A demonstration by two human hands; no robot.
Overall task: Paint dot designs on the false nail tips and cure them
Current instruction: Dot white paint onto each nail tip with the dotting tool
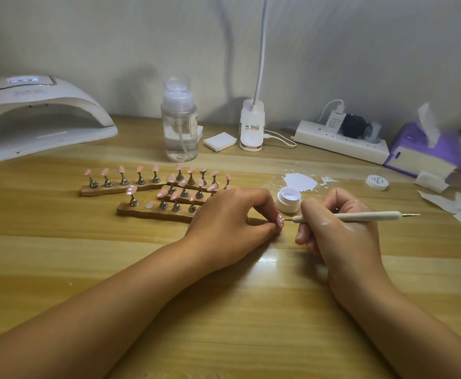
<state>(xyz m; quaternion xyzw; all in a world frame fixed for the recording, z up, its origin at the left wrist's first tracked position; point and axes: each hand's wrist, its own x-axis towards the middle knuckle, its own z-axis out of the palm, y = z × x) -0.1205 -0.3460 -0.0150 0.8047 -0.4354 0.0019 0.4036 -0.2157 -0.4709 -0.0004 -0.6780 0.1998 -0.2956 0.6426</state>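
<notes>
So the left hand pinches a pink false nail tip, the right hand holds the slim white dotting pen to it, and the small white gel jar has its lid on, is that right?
Not quite: in the head view the small white gel jar is open, and a round white lid lies apart to its right. The rest stands.

**Where everything sits on my table**

Curing lamp (40,116) is back left on the table (224,310), pump bottle (179,127) back centre, power strip (341,143) back right. Nail tip stands (147,213) lie in front of the bottle, left of the left hand (224,217). Jar (288,199) sits just behind both hands. Dotting tool (360,216) in the right hand (341,228) points left at the nail tip (280,220) in the left.
</notes>
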